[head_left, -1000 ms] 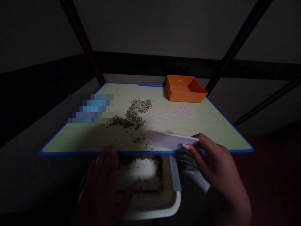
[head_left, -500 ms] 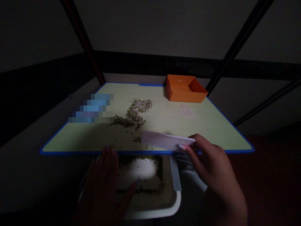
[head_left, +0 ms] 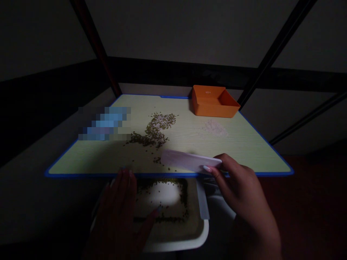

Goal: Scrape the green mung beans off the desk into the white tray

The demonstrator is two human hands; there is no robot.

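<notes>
My right hand (head_left: 241, 187) is shut on a pale plastic scraper (head_left: 188, 161), whose flat blade rests on the tabletop near the front edge. Just ahead of the blade lies a loose scatter of small green mung beans (head_left: 151, 131). A pale heap of fine grains (head_left: 214, 129) sits further right. My left hand (head_left: 116, 213) is open and holds nothing, its fingers at the table's front edge (head_left: 81, 174). Below that edge is a white tray (head_left: 176, 246) holding beans around a pale patch, and my left thumb hangs over it.
An orange open-topped box (head_left: 214, 103) stands at the table's back right corner. A pixelated blue object (head_left: 104, 123) lies at the left. A white strip (head_left: 202, 198) stands by the white tray. Dark metal frame bars rise behind the table.
The scraper and my right hand have slid left along the tabletop, towards the beans. My left hand has stayed nearly still.
</notes>
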